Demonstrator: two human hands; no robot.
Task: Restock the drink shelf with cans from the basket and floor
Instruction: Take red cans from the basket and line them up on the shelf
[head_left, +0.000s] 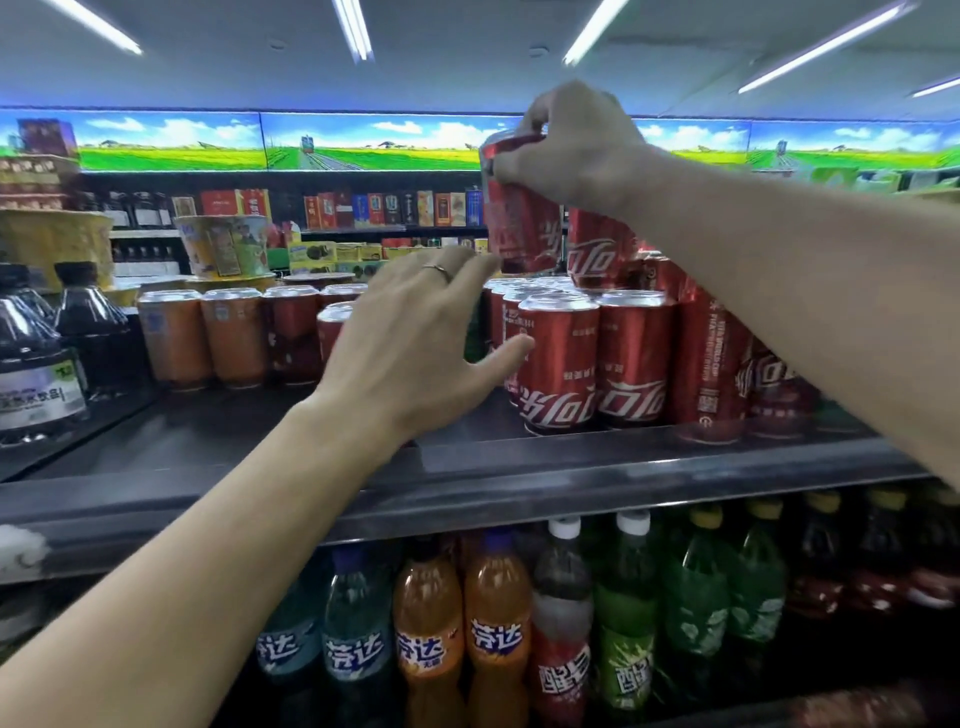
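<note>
A: Which hand is carrying the can right now?

B: The right hand (571, 150) is doing it. Its grip is curling over the top rim of a red cola can (519, 228) from above, fingers pinching round the lid, so the can is hanging below the palm.

A: And which way is the can's long axis running?

B: Close to upright, tipping slightly, with its base hovering just above the tops of the red cans (561, 358) already standing on the shelf (519, 467). It seems to be heading for a second tier, beside another upper can (597, 249) that is sitting just to its right.

A: What is the left hand (421, 332) doing?

B: It is reaching in lower down, fingers spread and nearly straight, holding nothing. Its thumb is lying close against the front can of the row; I cannot tell whether it is actually touching. It is nearer the standing cans, while the right hand is nearer the stacking spot.

A: How is the held can looking?

B: Red, glossy, white script down its side, silver top mostly hidden under the fingers, a little blurred. I am judging it undented, though the blur is making that uncertain
</note>
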